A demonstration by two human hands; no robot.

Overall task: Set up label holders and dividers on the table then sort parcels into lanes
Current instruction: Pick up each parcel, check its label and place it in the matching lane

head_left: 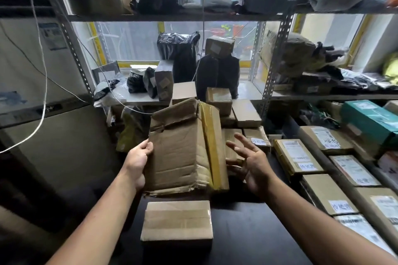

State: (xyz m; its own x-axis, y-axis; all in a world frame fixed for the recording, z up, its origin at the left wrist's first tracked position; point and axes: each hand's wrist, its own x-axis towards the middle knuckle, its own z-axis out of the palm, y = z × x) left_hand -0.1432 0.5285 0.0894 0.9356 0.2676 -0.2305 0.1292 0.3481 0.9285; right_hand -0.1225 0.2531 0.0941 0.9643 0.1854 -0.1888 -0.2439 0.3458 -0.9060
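You hold the crumpled cardboard box upright above the dark surface, straight ahead at your 12 o'clock. Your left hand has its grip clamped on the box's left edge, at the box's 9 o'clock, with the thumb on the front face. Your right hand is at the box's 3 o'clock, just beside the yellow-taped right edge. Its grip is apart, fingers spread, and you cannot tell whether the thumb touches the cardboard. The box's torn bottom edge is apart from a small taped box lying flat on the surface at 6 o'clock. Open dark surface lies at 5 o'clock, between that small box and the rows of labelled parcels along your 3 to 4 o'clock side. Behind, at 12 o'clock, more cartons are stacked in front of the metal shelf rack. A pale cabinet stands at 9 o'clock.
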